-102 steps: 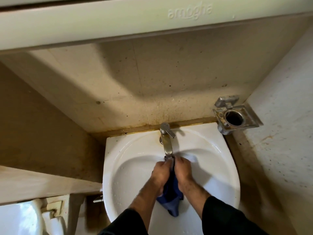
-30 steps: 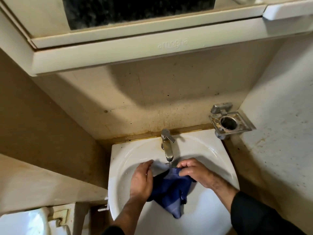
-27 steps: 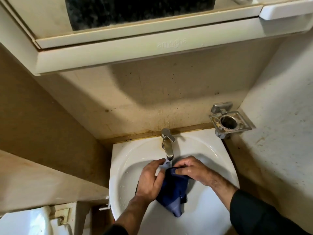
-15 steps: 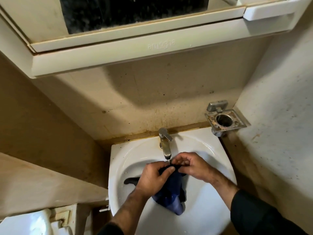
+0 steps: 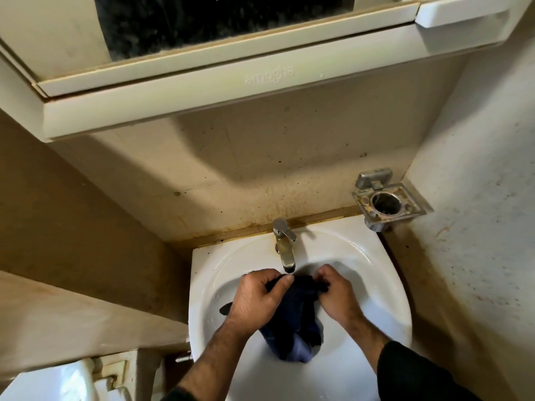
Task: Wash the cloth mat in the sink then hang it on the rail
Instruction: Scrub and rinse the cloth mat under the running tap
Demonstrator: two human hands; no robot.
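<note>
Both hands had spread apart again, left hand (image 5: 254,299) and right hand (image 5: 337,295) each clamped on the cloth mat (image 5: 295,322) under the tap (image 5: 285,250); washing continued.

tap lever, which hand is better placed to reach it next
Right, probably. The tap lever angles toward the right side, and the right hand grips only a top corner of the blue cloth mat. The left hand holds the bunched bulk over the sink, so it should keep hold.
</note>
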